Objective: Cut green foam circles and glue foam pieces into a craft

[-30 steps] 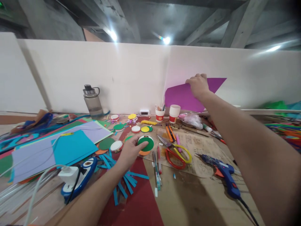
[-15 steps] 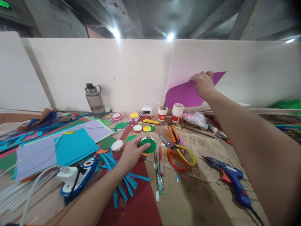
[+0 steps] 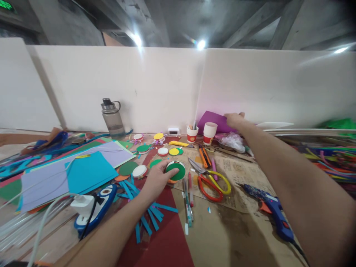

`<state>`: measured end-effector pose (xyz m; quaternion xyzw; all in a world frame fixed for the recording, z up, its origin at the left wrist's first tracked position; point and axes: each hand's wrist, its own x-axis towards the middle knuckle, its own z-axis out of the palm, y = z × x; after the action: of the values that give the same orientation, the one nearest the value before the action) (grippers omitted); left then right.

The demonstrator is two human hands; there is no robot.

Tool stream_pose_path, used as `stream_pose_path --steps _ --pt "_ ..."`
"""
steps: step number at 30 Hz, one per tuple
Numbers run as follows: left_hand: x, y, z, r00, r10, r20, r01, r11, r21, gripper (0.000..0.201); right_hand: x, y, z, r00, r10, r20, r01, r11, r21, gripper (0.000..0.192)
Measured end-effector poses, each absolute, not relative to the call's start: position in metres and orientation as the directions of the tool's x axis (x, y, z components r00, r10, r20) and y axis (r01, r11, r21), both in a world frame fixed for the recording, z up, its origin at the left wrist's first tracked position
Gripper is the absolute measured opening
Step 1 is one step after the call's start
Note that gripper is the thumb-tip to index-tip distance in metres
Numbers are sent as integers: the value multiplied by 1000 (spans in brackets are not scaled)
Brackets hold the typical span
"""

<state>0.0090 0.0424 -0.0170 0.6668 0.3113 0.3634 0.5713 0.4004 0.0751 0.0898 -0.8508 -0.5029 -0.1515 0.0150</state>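
My left hand (image 3: 156,181) rests on a round white lid with a green paper disc (image 3: 176,171), gripping its left edge on the table. My right hand (image 3: 235,119) reaches far back and holds a purple paper sheet (image 3: 211,121), now low behind two paper cups (image 3: 209,132) near the white wall. Scissors with red and yellow handles (image 3: 210,180) lie just right of the green disc. Blue paper strips (image 3: 146,216) are scattered under my left forearm.
A grey water bottle (image 3: 112,118) stands at the wall. Coloured sheets (image 3: 83,170) lie at left beside a blue-and-white device with a plug (image 3: 93,207). A blue glue gun (image 3: 271,212) lies at right; pens (image 3: 188,200), cutters (image 3: 204,156) and more paper discs (image 3: 167,151) fill the middle.
My right hand has lowered the purple sheet from up against the wall to down behind the cups. My left hand has stayed on the green disc.
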Motion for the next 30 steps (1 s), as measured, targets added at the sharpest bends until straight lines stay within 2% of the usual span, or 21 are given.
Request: stream_pose_path --steps 3,7,9,16,20,21,23,26,30 --pt "9 42 -17 545 832 102 32 -142 989 39 392 63 80 480 836 267 848 -520 103 46" --pt "9 42 -16 557 818 140 21 -182 983 39 377 36 80 449 760 469 856 -516 16 61" --pt "10 45 -17 559 810 178 -6 -210 978 40 367 16 84 418 741 525 874 -486 -9 60" --pt "11 53 -23 541 805 245 -25 -276 961 41 323 -96 79 316 725 612 913 -408 13 52" --pt "9 53 -22 493 820 291 20 -345 938 38 309 -174 60 373 634 677 898 -430 -92 43" --pt "9 53 -22 484 823 297 32 -356 934 39 308 -193 54 425 579 695 868 -478 -133 41" --pt "10 53 -22 473 830 296 27 -349 937 42 308 -228 41 535 488 690 796 -565 -218 42" --pt "10 55 -22 460 839 290 -15 -319 948 45 321 -271 17 639 435 635 720 -628 -295 44" --pt "9 53 -17 467 824 321 -31 -348 937 47 354 -310 -21 737 446 508 603 -773 -195 51"
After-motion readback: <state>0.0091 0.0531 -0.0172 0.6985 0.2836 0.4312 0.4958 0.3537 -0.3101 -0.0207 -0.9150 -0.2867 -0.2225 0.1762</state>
